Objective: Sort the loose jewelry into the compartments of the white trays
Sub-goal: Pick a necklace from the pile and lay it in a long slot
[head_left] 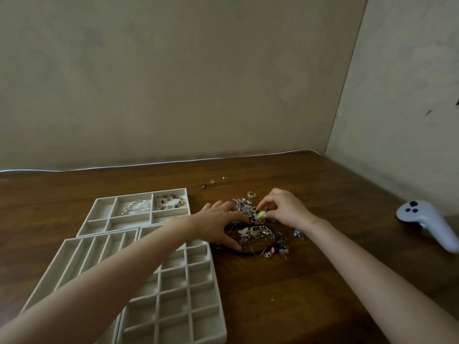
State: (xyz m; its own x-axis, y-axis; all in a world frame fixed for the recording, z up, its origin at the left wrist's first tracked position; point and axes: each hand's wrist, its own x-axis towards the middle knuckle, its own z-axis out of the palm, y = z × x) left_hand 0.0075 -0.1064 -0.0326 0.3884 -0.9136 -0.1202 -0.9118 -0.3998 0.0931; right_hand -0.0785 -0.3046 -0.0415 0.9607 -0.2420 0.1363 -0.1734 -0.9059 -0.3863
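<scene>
A tangled pile of loose jewelry (258, 234) lies on the brown table, with a black band looping round its near side. My left hand (218, 222) rests on the pile's left side, fingers spread over it. My right hand (283, 209) pinches a small yellow-green piece (260, 214) at the pile's top. Three white trays lie to the left: the far tray (99, 212) holds pearl and bead bracelets (154, 204), the long-slot tray (74, 252) and the grid tray (198, 294) look bare where visible. My left forearm crosses the two near trays.
Three small rings or studs (213, 182) lie apart behind the pile, and a blue piece (296, 233) sits to its right. A white game controller (427, 224) lies at the right table edge. Walls close the back and right side.
</scene>
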